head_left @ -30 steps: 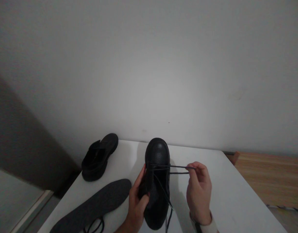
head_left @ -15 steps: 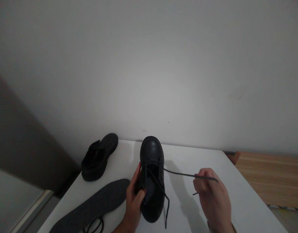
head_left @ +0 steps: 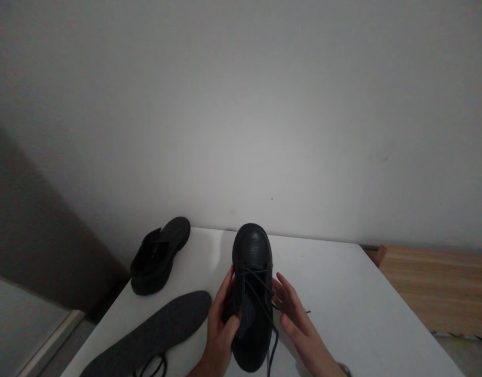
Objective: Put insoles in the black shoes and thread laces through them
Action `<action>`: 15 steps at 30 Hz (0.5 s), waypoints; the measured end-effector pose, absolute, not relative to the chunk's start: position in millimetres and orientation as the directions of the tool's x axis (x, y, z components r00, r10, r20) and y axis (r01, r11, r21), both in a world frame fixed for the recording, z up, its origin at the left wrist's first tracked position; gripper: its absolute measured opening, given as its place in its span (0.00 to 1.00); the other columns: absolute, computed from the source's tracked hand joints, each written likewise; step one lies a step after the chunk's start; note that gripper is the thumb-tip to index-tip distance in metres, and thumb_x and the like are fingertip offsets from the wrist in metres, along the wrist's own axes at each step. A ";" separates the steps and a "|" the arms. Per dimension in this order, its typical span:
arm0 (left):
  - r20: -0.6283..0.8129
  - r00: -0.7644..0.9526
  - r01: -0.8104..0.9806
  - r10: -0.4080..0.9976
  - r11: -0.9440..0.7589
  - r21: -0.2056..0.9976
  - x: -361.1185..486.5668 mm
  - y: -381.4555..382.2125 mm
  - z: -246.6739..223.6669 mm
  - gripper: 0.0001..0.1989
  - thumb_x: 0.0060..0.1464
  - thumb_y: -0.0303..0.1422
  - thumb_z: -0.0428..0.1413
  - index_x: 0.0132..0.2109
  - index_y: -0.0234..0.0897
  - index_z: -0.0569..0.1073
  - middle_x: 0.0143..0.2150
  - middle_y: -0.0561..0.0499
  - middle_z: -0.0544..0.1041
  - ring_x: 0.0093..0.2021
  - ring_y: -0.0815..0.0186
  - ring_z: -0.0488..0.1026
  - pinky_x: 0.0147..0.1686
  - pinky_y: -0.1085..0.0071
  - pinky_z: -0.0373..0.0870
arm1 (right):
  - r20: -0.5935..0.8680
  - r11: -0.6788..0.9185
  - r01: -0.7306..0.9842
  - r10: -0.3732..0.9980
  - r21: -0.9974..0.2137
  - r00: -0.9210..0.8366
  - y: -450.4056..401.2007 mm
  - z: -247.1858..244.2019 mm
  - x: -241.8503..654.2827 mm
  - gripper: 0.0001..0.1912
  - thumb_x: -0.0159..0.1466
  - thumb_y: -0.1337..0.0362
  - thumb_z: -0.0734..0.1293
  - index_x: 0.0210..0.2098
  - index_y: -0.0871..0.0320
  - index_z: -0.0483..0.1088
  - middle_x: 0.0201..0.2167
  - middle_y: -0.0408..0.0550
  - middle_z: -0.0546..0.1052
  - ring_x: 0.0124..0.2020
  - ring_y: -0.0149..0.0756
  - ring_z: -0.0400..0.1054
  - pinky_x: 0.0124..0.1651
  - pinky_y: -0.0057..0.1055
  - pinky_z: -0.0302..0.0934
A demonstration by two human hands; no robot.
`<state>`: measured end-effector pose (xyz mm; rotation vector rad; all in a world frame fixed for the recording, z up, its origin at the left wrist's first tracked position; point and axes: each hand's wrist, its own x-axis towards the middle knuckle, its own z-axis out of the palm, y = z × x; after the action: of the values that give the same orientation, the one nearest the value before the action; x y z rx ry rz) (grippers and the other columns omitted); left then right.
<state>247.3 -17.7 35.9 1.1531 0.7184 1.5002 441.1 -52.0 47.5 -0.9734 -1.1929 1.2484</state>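
Note:
A black leather shoe points its toe toward the wall, with its opening facing up. My left hand grips its left side, thumb over the collar edge and fingers along the outside. Beside the shoe's right side is my right hand, fingers apart; whether the fingertips touch the shoe I cannot tell. A dark shoelace crosses the throat of the shoe and hangs down past the heel on the right. Another lace end shows just behind my right hand.
A second black shoe lies tilted at the table's back left. Nearer me is a dark grey insole, with a loop of black lace by it. The white table meets the wall; a wooden surface stands at right.
My right hand has let go of the lace it was pulling out to the right and has come in beside the shoe. The shoe has shifted slightly right and nearer me.

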 end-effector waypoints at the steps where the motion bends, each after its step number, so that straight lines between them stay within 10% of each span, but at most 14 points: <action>1: 0.293 0.040 -0.375 0.955 -0.258 0.890 247.2 -17.7 35.9 0.31 0.55 0.35 0.61 0.66 0.48 0.67 0.69 0.48 0.68 0.67 0.49 0.65 0.62 0.63 0.69 | 0.122 0.088 -0.240 0.983 -0.967 -0.134 -52.3 47.1 433.8 0.42 0.61 0.42 0.69 0.70 0.41 0.52 0.71 0.53 0.60 0.70 0.49 0.55 0.69 0.53 0.48; 15: 0.251 0.120 -0.207 0.960 -0.223 0.953 247.3 -27.3 29.5 0.31 0.63 0.37 0.57 0.70 0.48 0.57 0.73 0.47 0.60 0.72 0.52 0.56 0.67 0.59 0.62 | 0.005 -0.098 -0.543 0.983 -0.834 -0.185 -53.7 49.0 419.4 0.36 0.59 0.39 0.69 0.63 0.38 0.63 0.60 0.50 0.73 0.62 0.51 0.65 0.62 0.50 0.59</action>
<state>247.3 -27.3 29.5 1.2992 0.8358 1.3553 419.4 -53.7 49.0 -0.7073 -0.8616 1.5945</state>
